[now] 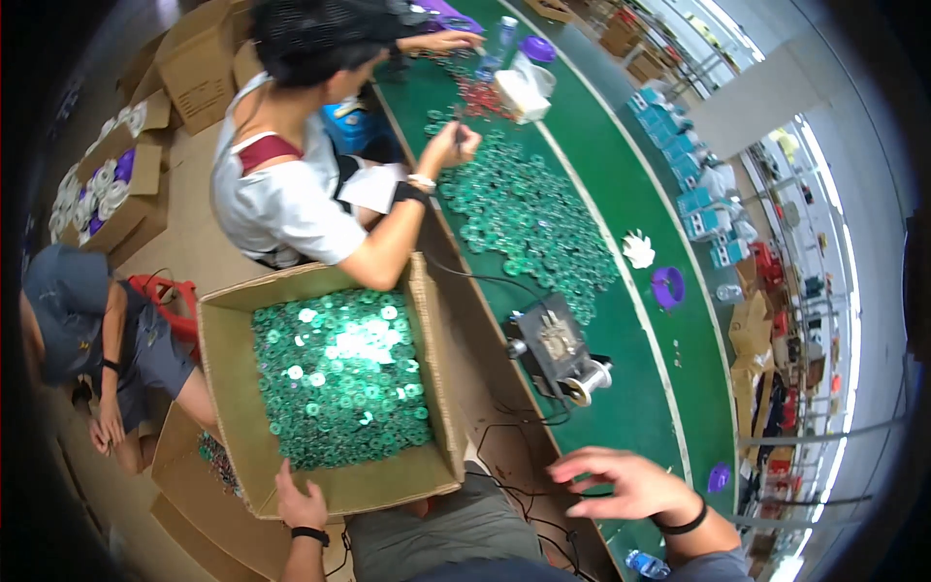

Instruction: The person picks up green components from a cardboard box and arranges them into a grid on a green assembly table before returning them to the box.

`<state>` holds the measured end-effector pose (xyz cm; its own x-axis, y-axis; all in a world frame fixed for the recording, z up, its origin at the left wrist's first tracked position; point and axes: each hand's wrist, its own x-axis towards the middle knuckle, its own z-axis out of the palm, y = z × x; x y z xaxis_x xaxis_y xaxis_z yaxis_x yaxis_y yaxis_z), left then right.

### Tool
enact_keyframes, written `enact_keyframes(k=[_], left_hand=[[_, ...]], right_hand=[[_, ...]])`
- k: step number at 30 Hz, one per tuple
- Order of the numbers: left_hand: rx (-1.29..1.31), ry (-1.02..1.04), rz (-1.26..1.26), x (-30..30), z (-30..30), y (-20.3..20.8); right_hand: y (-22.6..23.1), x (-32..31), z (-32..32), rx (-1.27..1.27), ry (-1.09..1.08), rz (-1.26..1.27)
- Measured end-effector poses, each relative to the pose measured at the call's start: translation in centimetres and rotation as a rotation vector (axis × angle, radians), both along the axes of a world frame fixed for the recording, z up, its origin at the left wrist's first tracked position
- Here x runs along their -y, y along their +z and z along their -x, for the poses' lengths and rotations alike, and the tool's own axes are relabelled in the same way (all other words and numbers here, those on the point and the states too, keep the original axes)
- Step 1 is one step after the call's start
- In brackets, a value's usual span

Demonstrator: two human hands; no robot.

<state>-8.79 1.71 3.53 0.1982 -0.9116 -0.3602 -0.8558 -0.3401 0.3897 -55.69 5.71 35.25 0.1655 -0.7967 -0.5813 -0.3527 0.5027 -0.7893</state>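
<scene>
A cardboard box (339,490), filled with small green ring-shaped circuit boards (339,388), stands tilted in front of me above my legs. My left hand (303,502) grips its near wall at the left, with the finger ends partly hidden. Over the near part of the green table, my right hand (621,485) is held with fingers apart and nothing in it. Beyond that hand, a soldering device (551,335) with a wire spool (588,380) sits at the table's edge. A large heap of similar green boards (529,209) covers the table farther off.
A co-worker (301,184) sits at the table's far left, hands over the heap. Another person (87,330) sits low at left. An open carton (189,485) stands beside my box. Cables (504,436) hang by the table edge; a bottle (647,564) lies near my right forearm.
</scene>
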Motion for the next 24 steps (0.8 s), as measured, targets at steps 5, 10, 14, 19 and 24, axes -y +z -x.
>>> enact_keyframes(k=[5, 10, 14, 19, 24], left_hand=[[-0.044, -0.039, 0.135, -0.4, -1.7, -1.0], [-0.01, -0.055, 0.152, -0.4, -2.8, -3.3], [0.021, -0.025, 0.126, -0.4, -3.7, -3.8], [0.032, 0.023, 0.15, -0.5, -3.6, -3.9], [0.02, 0.055, 0.138, -0.7, -4.2, -4.0]], right_hand=[[-2.3, -5.3, 13.8, -0.446, -0.437, 0.13], [-13.8, -2.8, 23.8, -0.903, -0.254, 0.463], [-21.5, 2.4, 28.8, -1.018, -0.176, 0.503], [-26.1, 7.7, 32.5, -1.108, -0.215, 0.505], [-28.1, 10.3, 34.4, -1.073, -0.179, 0.475]])
